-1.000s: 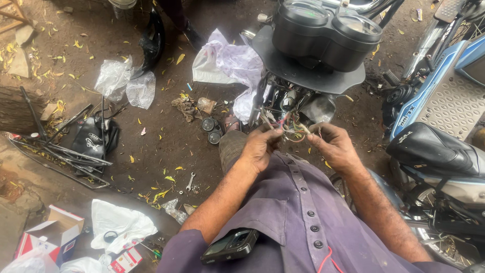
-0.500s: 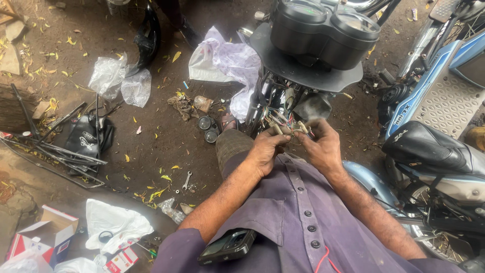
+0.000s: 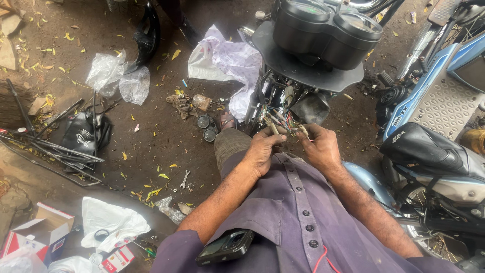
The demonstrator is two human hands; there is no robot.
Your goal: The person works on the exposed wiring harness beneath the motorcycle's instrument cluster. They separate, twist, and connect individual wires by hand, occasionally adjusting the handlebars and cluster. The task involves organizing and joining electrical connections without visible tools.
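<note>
**Both hands on motorcycle wiring under the instrument cluster**

Left hand (image 3: 262, 149) pinches a bundle of coloured wires (image 3: 283, 121) at the front of a motorcycle, fingers closed on the strands. Right hand (image 3: 319, 146) grips the same wire bundle from the other side, fingers curled, thumb near a pale connector (image 3: 303, 130). Hands close together, nearly touching. Wires come out of the open headlight area just below the black twin-dial instrument cluster (image 3: 326, 28), which sits on a flat black mounting plate (image 3: 308, 71). The person wears a purple button shirt; a black phone (image 3: 226, 246) pokes out of the chest pocket.

Ground is dirt with yellow leaves scattered about. Small open-end wrench (image 3: 184, 178) lies on the dirt left of the left forearm. Two round black caps (image 3: 206, 128) sit near the bike's front, beside a white and purple cloth (image 3: 222, 60). Clear plastic bags (image 3: 118, 76) farther left. Black bag with metal rods (image 3: 76, 134) at left edge. Red and white cardboard box (image 3: 38, 235) and white plastic bag (image 3: 108, 222) at lower left. Blue motorcycle with black seat (image 3: 429, 149) parked on the right.
</note>
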